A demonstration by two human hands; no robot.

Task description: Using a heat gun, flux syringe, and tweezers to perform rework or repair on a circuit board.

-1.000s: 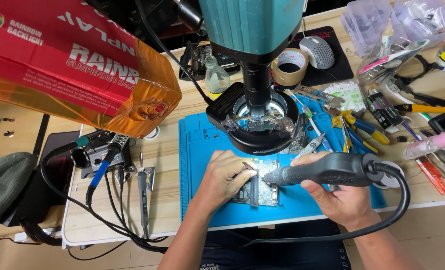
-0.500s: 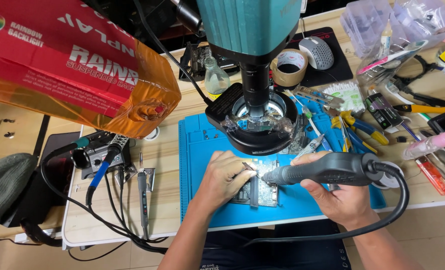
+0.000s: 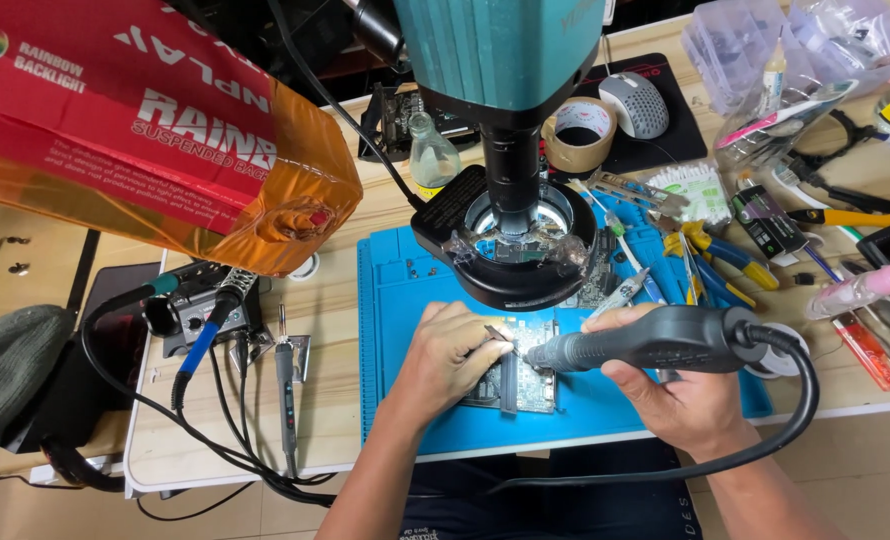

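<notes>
Circuit board [image 3: 521,378] under left hand [image 3: 455,355]

Both forearms are bare, no sleeves reaching the wrists. The left hand [image 3: 452,352] and right hand [image 3: 687,402] wear no gloves, rings or watch. Dark clothing shows below the desk's near edge.

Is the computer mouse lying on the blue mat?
No, the computer mouse lies on a black pad at the far side of the table, beyond the blue mat.
</notes>
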